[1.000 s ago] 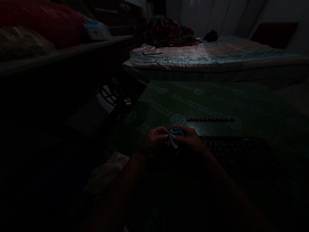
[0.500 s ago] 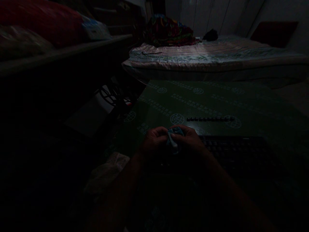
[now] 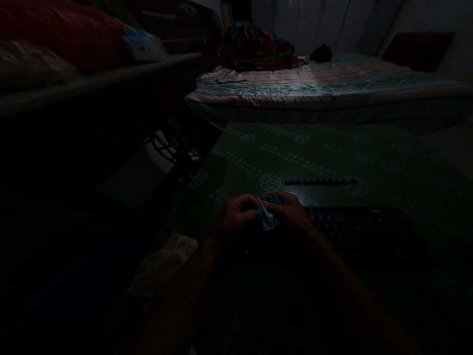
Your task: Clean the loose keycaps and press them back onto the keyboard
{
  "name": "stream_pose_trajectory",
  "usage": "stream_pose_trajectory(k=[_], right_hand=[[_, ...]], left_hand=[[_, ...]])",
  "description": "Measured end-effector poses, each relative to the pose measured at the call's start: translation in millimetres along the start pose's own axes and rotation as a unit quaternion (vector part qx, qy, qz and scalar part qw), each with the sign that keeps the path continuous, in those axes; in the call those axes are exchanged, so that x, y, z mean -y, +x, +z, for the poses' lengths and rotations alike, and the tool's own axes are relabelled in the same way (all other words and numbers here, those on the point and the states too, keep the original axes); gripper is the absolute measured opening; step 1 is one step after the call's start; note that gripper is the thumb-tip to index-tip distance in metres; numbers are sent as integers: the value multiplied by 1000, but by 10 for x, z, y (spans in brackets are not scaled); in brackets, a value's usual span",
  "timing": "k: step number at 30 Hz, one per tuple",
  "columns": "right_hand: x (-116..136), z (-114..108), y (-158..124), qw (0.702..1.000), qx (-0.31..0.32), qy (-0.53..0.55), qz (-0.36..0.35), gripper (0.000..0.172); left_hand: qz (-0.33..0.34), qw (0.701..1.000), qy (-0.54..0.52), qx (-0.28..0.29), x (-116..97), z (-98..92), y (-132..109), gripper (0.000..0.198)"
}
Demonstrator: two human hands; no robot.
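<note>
A crumpled light-blue cloth point(image 3: 269, 221) is bunched between my two hands, above the left end of a black keyboard point(image 3: 364, 229). My right hand point(image 3: 291, 213) is closed on it, the thumb pressing into the folds. On its other side my left hand point(image 3: 236, 213) pinches at the cloth's edge with thumb and fingers. Whether something small sits inside the folds is hidden. Beyond the hands, a straight row of small black pieces, probably keycaps point(image 3: 320, 182), lies on the green board point(image 3: 254, 158). Deep shadow covers the keyboard's left part.
A pale crumpled cloth or bag point(image 3: 166, 261) lies left of my left forearm. At the left runs a raised shelf point(image 3: 111, 76) with a red bag point(image 3: 74, 37) on it. A bed point(image 3: 325, 91) with a dark patterned blanket point(image 3: 258, 47) stands behind the board.
The cloth has shifted and refolded slightly between my fingers, showing more of its lower folds. Both hands stay in nearly the same place; the view has moved a touch.
</note>
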State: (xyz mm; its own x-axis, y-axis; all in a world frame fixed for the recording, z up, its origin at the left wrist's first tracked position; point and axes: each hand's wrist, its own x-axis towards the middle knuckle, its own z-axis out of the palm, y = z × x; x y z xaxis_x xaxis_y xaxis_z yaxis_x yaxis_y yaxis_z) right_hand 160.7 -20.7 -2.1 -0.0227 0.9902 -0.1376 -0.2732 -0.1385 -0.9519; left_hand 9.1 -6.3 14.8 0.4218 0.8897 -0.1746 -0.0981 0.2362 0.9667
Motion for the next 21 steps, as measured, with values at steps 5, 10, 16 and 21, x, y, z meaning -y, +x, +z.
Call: stream_pose_trajectory(k=[5,10,16,21], right_hand=[[23,-51,1,1000,7,18,15,28],[52,-63,-31,999,29,4,13,29],[46,-66,-18,998,46,-20,35,23],[38,-101,13,998,29,-36,48,23]], left_hand=[[24,1000,-4,7,16,-30,10,14],[35,998,40,-13,-19,-41,3,14],[45,997,62,8,-20,-55,-8,15],[62,997,47,8,-24,-85,-4,16]])
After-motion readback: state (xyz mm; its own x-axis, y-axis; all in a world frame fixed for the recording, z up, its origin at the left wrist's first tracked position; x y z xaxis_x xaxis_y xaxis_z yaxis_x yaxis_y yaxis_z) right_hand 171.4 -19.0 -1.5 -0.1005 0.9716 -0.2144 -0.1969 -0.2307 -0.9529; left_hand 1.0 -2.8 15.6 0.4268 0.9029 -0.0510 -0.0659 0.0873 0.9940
